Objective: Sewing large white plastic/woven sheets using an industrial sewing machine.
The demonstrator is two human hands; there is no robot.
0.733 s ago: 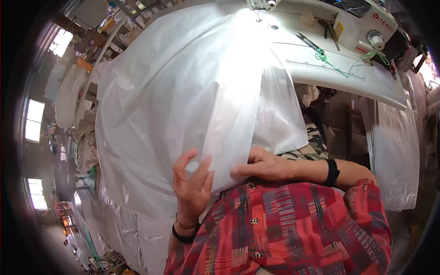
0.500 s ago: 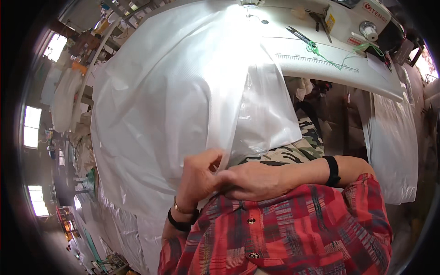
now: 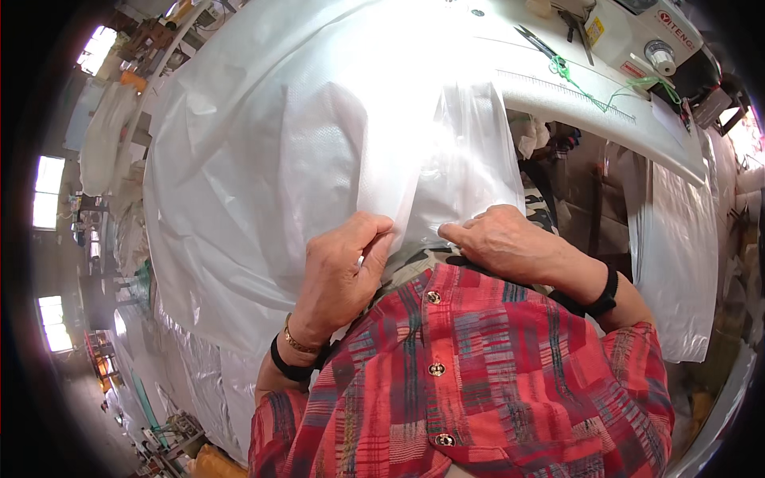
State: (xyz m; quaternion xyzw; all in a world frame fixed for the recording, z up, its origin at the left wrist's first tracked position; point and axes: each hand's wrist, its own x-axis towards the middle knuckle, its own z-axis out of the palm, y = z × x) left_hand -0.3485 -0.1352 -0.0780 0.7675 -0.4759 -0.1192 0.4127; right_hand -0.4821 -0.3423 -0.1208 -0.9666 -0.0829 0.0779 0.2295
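Observation:
A large white plastic-like sheet [image 3: 239, 199] spreads over the table and hangs down toward my lap. My left hand [image 3: 339, 267] pinches a folded edge of it between thumb and fingers. Farther right, my right hand [image 3: 506, 239] is closed on the clearer, shinier part of the same sheet near its lower edge. Between the two hands the sheet's edge runs across camouflage trousers. Bright glare washes out the sheet at the top, where it lies under the lamp light.
On the right stands a white sewing machine [image 3: 637, 40] with a dial. Near it, thread snips with green string [image 3: 550, 52] lie on the white table [image 3: 574, 92], along a printed ruler. More white sheets [image 3: 677, 263] hang at the right. Cluttered benches fill the far left.
My right hand has moved away from my left, to the right and up, and now grips the sheet's clearer part. My left hand has shifted slightly up. The view has tilted a little.

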